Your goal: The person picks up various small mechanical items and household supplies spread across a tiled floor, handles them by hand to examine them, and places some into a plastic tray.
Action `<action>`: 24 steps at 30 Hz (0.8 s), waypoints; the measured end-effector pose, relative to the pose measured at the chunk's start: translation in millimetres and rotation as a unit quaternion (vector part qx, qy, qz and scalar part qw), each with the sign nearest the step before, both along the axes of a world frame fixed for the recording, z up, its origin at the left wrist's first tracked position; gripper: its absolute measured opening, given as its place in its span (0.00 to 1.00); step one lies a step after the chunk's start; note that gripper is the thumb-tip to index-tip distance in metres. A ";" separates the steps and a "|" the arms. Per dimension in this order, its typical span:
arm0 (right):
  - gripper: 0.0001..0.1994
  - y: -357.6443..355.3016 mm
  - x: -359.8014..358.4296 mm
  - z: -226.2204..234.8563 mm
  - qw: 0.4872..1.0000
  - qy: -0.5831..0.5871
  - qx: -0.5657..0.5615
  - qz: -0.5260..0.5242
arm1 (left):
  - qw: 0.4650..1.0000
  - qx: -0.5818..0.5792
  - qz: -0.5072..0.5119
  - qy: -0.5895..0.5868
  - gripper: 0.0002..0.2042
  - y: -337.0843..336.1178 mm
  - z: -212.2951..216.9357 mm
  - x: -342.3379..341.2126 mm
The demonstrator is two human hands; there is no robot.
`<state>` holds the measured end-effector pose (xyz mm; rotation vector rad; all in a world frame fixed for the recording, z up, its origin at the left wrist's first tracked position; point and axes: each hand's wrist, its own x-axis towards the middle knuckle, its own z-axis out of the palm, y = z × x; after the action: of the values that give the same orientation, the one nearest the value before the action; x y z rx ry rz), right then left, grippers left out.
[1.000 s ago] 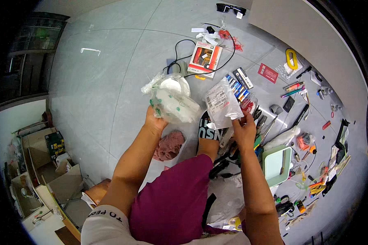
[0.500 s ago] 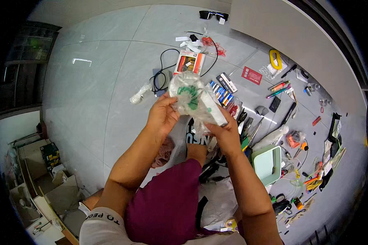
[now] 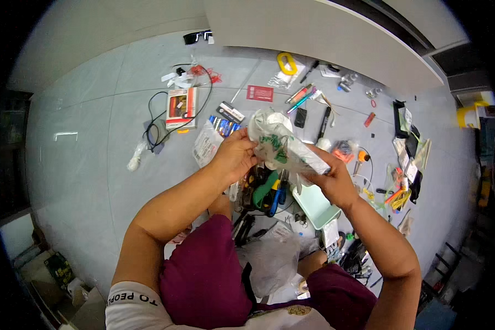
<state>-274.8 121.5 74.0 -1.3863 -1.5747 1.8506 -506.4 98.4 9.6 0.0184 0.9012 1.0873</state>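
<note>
Clearly, the crumpled plastic bag (image 3: 275, 146) with green print hangs between the two hands, a white block-like thing (image 3: 309, 156) showing at its end by the right hand. The left hand (image 3: 234, 157) pinches the bag's near side between thumb and fingers; the right hand (image 3: 334, 179) is curled around the end with the block, some fingertips hidden. If the right hand's grip slackened, the block might slip and fall among the green-handled tool (image 3: 265, 190) and the blue-handled tool (image 3: 279, 197) below, between the hands, or into the pale green tray (image 3: 317, 208) beneath the right hand; hard pulling by the left could tear the thin film. As for writing, the green print is too creased to read. Just left of the left hand, a white packet (image 3: 204, 144) bears a blurred printed label; beyond that hand lie a dark-and-white printed box (image 3: 230, 112) and a red card (image 3: 259, 93) with small pale lettering.
</note>
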 end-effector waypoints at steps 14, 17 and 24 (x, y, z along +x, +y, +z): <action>0.17 -81.9 197.6 18.8 0.756 0.371 -0.301 -0.448 | 0.700 0.513 -0.359 0.343 0.18 35.4 42.3 204.7; 0.17 -88.7 235.0 -17.1 0.778 0.343 -0.322 -0.417 | 0.810 0.349 -0.410 0.231 0.12 36.8 31.8 221.9; 0.13 -106.4 238.4 -65.3 0.808 0.258 -0.318 -0.424 | 0.867 0.126 -0.430 0.221 0.10 4.3 13.0 232.9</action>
<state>-36.4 15.2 8.7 -1.3036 0.0263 1.9096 -273.5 102.7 22.6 0.8454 0.9940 0.3379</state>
